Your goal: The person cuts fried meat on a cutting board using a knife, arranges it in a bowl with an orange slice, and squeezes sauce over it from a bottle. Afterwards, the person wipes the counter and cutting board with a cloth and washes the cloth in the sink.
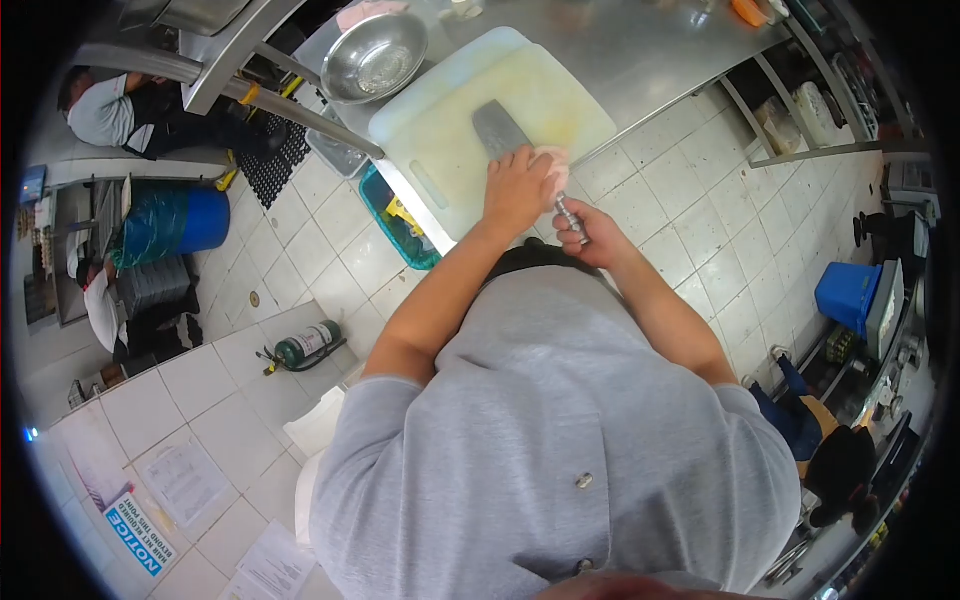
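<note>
A wide cleaver-like blade (497, 128) lies over the pale yellow cutting board (455, 150), near its front edge. My left hand (517, 188) is beside the base of the blade, its fingers resting on a pale pink cloth or piece of meat (558, 172); which it is I cannot make out. To its right, my right hand (590, 235) is closed round a ridged metallic handle (572, 215). The pink material lies between the two hands and hides where blade and handle meet.
A metal bowl (375, 58) stands left of the board on the steel table (660, 55). Below the table's left edge is a teal basket (385, 205). A fire extinguisher (305, 343) is at lower left. Other people are at far left and lower right.
</note>
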Demonstrator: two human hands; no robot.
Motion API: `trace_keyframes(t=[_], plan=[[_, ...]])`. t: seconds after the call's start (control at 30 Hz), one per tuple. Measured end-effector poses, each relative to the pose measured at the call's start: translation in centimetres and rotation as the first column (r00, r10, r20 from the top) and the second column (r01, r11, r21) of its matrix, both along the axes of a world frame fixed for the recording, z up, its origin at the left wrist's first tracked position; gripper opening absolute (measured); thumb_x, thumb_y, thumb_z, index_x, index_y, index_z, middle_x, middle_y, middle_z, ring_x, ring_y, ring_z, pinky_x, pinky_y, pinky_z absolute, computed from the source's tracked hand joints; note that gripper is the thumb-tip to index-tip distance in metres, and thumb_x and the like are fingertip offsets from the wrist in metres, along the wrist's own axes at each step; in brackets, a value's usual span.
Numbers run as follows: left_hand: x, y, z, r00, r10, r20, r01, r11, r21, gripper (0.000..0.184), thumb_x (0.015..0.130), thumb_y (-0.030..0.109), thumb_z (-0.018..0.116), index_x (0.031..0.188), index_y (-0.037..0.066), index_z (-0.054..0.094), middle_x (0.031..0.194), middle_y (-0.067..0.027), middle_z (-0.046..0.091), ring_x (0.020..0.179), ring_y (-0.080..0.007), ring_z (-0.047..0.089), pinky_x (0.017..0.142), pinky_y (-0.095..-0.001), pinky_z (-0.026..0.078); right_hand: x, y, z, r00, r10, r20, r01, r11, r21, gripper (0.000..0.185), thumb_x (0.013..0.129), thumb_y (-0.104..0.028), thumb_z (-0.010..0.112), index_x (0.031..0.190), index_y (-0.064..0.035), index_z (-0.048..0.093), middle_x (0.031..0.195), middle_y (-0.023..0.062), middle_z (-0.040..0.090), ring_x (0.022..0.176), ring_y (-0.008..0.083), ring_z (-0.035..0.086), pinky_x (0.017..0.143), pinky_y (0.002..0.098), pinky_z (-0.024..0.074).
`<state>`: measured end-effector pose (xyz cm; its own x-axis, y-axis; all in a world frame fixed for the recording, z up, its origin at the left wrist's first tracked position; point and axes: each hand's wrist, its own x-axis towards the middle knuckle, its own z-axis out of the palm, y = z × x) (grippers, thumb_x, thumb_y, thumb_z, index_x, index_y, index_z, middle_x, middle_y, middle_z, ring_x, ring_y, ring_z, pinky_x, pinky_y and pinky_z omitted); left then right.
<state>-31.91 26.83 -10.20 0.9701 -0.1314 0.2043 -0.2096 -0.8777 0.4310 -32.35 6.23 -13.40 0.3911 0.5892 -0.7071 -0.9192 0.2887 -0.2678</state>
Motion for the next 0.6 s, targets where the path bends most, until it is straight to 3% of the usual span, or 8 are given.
trace_keyframes(t=[0.07,0.23,0.4,0.47,0.53,0.6], plan=[[1.2,0.3,-0.7,0.999,0.008,-0.052,-0.005,0.998,0.055,0.030,0.104,0.034,0.068,0.128,0.016,0.073,0.127,-0.0105,0.063,0.119,-0.0327,0.062,0.100,-0.0526,0.044,-0.2,-1.0,0.5,0.999,0.026,0.041,-0.027,0.999,0.017,0.036,0.118,-0.033,0.052,0.147,-0.0156,0.061,0.083,-0.0036,0.056,0.059,0.0062,0.044,0.050,0.0247,0.0349],[4.1,3.3,-1.5,0.999,0.033,-0.031,-0.029,0.995,0.099,0.030,0.105,0.034,0.067,0.129,0.016,0.072,0.128,-0.0111,0.064,0.119,-0.0338,0.063,0.102,-0.0528,0.044,-1.1,-3.1,1.6,0.991,0.094,0.094,-0.097,0.995,0.028,0.037,0.117,-0.035,0.053,0.147,-0.0155,0.061,0.081,-0.0039,0.056,0.058,0.0063,0.045,0.050,0.0246,0.0350],[7.9,6.9,-1.9,0.990,0.132,-0.058,-0.117,0.971,0.206,0.027,0.105,0.031,0.067,0.126,0.015,0.070,0.127,-0.0116,0.062,0.117,-0.0337,0.064,0.100,-0.0522,0.048,-2.0,-5.6,5.7,0.949,0.187,0.255,-0.150,0.976,-0.158,0.043,0.116,-0.036,0.056,0.148,-0.0085,0.062,0.081,-0.0029,0.057,0.060,0.0068,0.045,0.049,0.0246,0.0341],[9.7,7.6,-1.8,0.978,0.168,-0.123,-0.144,0.971,0.189,0.027,0.105,0.031,0.067,0.126,0.015,0.071,0.125,-0.0125,0.062,0.115,-0.0337,0.065,0.094,-0.0515,0.052,-2.9,-7.6,7.3,0.927,0.203,0.316,-0.124,0.959,-0.254,0.044,0.115,-0.036,0.057,0.147,-0.0069,0.063,0.082,-0.0019,0.058,0.059,0.0074,0.046,0.048,0.0249,0.0347],[11.7,7.1,-0.3,0.979,0.195,-0.052,-0.188,0.976,0.113,0.030,0.105,0.031,0.067,0.131,0.015,0.070,0.124,-0.0123,0.063,0.114,-0.0346,0.065,0.095,-0.0503,0.053,-3.5,-9.2,8.2,0.899,0.231,0.372,-0.094,0.932,-0.351,0.045,0.114,-0.036,0.058,0.147,-0.0053,0.065,0.083,-0.0009,0.059,0.059,0.0081,0.047,0.048,0.0253,0.0353],[13.3,6.3,1.0,0.974,0.226,0.000,-0.226,0.974,0.030,0.034,0.106,0.030,0.068,0.136,0.015,0.070,0.124,-0.0120,0.063,0.113,-0.0356,0.066,0.096,-0.0491,0.054,-4.1,-10.6,8.6,0.847,0.246,0.471,0.044,0.850,-0.524,0.040,0.114,-0.031,0.058,0.144,-0.0053,0.066,0.079,0.0002,0.060,0.056,0.0096,0.049,0.048,0.0256,0.0384]])
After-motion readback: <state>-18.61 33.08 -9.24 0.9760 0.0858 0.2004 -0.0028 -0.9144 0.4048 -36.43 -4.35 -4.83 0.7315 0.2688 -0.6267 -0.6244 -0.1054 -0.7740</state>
